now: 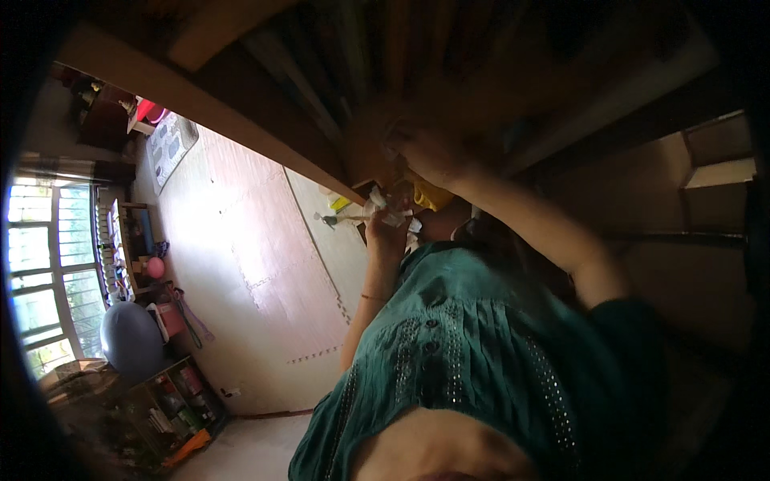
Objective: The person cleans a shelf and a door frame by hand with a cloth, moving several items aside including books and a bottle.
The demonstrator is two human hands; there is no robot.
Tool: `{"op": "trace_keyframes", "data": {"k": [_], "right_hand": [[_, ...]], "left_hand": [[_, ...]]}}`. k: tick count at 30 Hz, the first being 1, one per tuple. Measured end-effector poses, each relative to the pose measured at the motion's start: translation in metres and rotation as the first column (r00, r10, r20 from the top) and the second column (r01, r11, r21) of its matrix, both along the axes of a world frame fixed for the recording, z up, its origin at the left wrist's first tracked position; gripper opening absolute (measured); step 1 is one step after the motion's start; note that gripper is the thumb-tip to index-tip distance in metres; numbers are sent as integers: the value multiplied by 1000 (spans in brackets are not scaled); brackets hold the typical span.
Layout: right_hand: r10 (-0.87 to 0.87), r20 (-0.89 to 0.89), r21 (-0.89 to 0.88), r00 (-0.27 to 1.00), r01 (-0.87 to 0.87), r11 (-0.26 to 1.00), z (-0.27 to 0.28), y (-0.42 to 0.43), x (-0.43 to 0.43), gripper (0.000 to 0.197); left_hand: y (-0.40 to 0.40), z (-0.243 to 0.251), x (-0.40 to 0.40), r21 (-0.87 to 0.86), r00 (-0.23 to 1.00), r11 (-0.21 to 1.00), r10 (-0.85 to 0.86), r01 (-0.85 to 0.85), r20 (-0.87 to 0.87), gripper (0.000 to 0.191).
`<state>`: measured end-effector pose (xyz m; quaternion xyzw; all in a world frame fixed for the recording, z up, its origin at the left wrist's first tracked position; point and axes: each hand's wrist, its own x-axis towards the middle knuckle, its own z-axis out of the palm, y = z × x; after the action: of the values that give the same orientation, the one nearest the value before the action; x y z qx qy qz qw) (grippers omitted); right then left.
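Observation:
My left hand (388, 231) is closed around a crumpled bundle of whitish, partly clear material (392, 214), perhaps plastic or tissue. In the shadow beneath a wooden frame, my right hand (427, 153) reaches forward, blurred and dim. Whether its fingers hold anything is hidden by the dark. A yellow cloth-like item (432, 195) lies just below my right wrist. Left of my left hand is a small tool with a pale handle and a dark head (328, 220). Behind it sits a bright yellow item (340, 203).
A wooden beam (210, 123) slants across the upper left, close to both hands. Dim upright pieces (349, 54) fill the shaded space ahead. Interlocking foam mats (271, 252) cover the floor at left. Farther off are a grey exercise ball (131, 337) and a low shelf (180, 403).

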<state>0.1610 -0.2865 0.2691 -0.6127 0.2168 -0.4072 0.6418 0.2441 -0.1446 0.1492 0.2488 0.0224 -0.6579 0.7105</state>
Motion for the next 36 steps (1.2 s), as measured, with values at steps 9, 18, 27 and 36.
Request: {"op": "trace_keyframes", "data": {"k": [9, 18, 27, 36], "right_hand": [[-553, -718, -696, 424, -449, 560, -46, -56, 22, 18], [-529, -574, -784, 625, -232, 576, -83, -81, 12, 19], [-33, -642, -192, 766, -119, 974, 27, -21, 21, 16], [81, -501, -239, 861, -228, 944, 8, 54, 25, 5]], "left_hand": [[6, -1, -2, -46, 1000, 999, -21, 21, 1, 35], [-6, 17, -3, 35, 999, 999, 33, -34, 13, 25], [-3, 21, 3, 19, 1000, 999, 26, -26, 2, 22], [-10, 16, 5, -60, 991, 993, 96, -102, -91, 25]]}}
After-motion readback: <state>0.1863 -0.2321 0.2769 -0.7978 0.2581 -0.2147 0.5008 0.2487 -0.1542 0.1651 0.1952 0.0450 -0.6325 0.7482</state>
